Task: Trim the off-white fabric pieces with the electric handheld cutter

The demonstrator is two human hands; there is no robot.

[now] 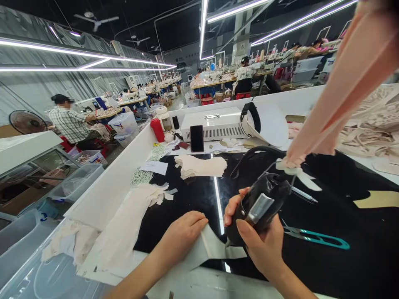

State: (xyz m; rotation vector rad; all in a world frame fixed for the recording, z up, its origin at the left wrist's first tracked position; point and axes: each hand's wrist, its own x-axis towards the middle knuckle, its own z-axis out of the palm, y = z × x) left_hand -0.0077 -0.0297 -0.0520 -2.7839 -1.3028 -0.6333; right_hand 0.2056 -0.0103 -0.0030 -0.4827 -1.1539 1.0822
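Note:
My right hand (260,245) is closed round a black hand-held tool (260,203) with a metal plate and a black cord, its tip pressed down at a pale fabric piece (215,249) on the glossy black tabletop (187,199). My left hand (183,232) lies on the same fabric piece at its left edge, fingers curled over it and holding it down. A pinkish fabric strip (346,79) hangs from above and ends in a knot just beside the tool.
Teal thread snips (318,238) lie right of my right hand. A stack of cream pieces (201,166), a phone (197,138), a white machine box (215,123), a red bottle (157,129) stand behind. Fabric piles lie left (124,232) and far right (370,128). People sew at distant tables.

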